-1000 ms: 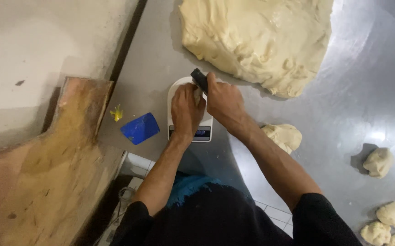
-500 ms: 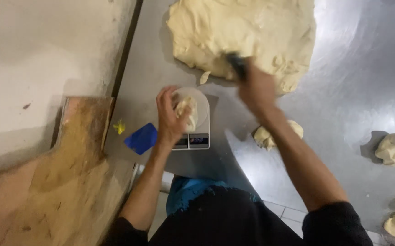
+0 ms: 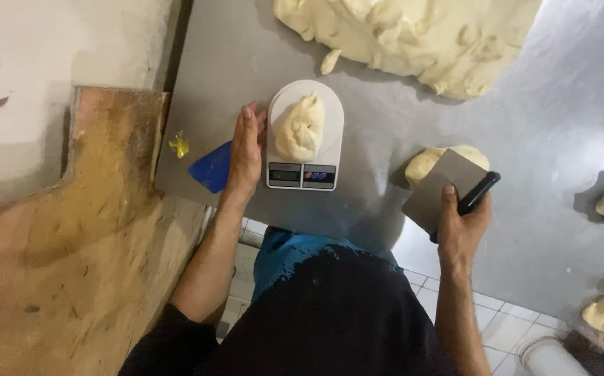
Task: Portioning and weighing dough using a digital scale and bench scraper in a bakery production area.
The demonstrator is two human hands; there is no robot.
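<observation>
The left hand [image 3: 245, 157] lies flat on the steel table [image 3: 539, 230], fingers straight and pressed together, edge-on just beside the left side of the white kitchen scale [image 3: 305, 150]; whether it touches the scale body cannot be told. It holds nothing. On the scale's round platform sits a dough lump [image 3: 300, 129], upright and centred, clear of the display. The right hand [image 3: 461, 221] is well to the right of the scale, curled firmly round the black handle of a metal bench scraper [image 3: 448, 186], the blade tilted over a smaller dough piece [image 3: 429, 161] behind it. Beyond the scale lies the large dough mass [image 3: 413, 35]. A blue plastic scraper [image 3: 211, 167] lies left of the scale, partly under the left hand.

Judgement: a sound reading calls for both hands kept off the platform and the lump resting wholly on it.
</observation>
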